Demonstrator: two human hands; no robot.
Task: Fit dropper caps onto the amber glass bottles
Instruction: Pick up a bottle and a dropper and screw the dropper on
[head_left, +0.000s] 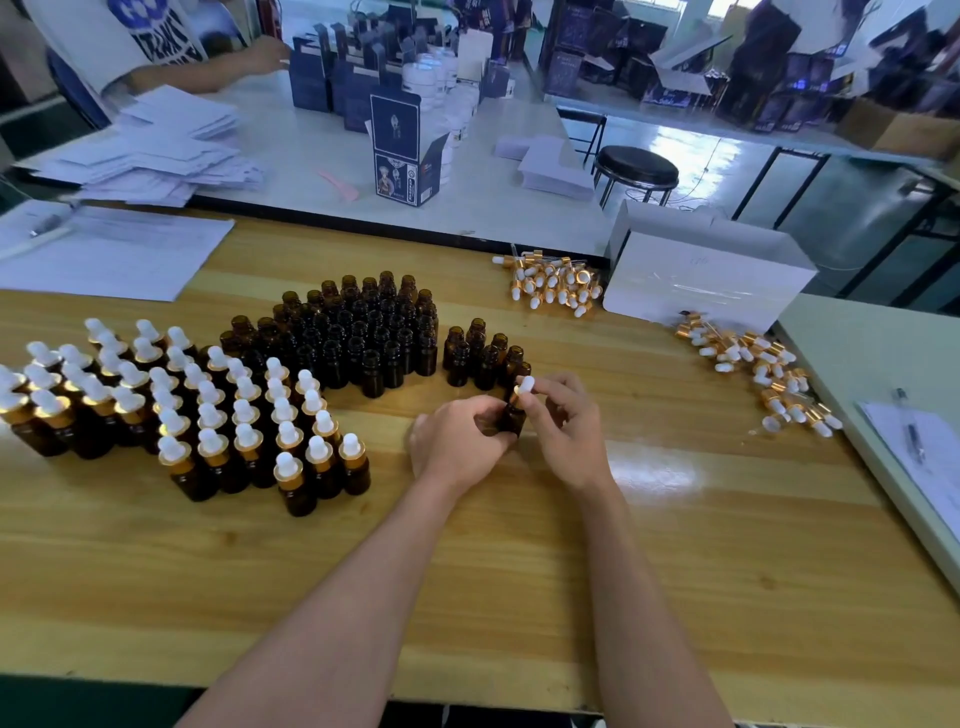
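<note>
Black stool (636, 167) on glossy floor (691, 150)

uncapped bottles (363, 338): we read dark amber-brown glass
capped bottles (208, 415): same amber, gold collars, white bulbs
held bottle (511, 422): amber; its dropper cap (524, 385) white over gold
loose dropper caps (553, 286): white and gold, far edge and right edge
tabletop (779, 571): light wood, streaked grain
carton (701, 280): white
printed box (402, 150): navy, pale figure artwork

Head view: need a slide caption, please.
Left hand steadies an amber bottle while right hand fits a dropper cap, capped bottles alongside.
</note>
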